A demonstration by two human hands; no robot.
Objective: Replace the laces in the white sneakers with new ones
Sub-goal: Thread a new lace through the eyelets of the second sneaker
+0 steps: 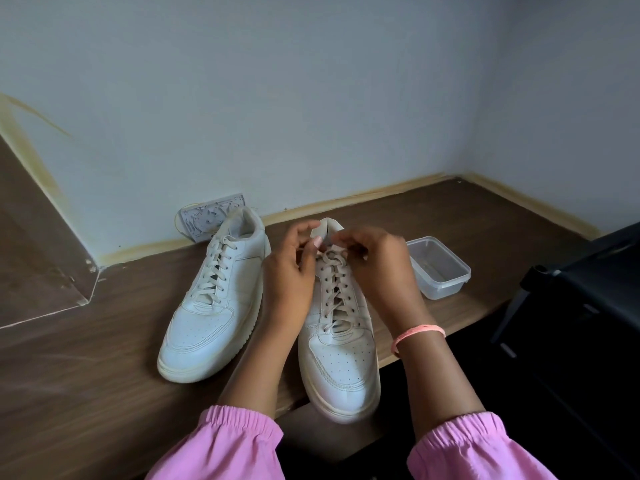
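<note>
Both hands at the top eyelets of the near sneaker (341, 344): left hand (289, 271) and right hand (375, 263) with fingers curled, pinching the lace (332, 259) just below the tongue. Toe of this shoe overhanging the edge of the wooden desk (86, 375). Second laced sneaker (214, 306) just beside, to the left. Clear plastic container (440, 268) to the right, near the wall
</note>
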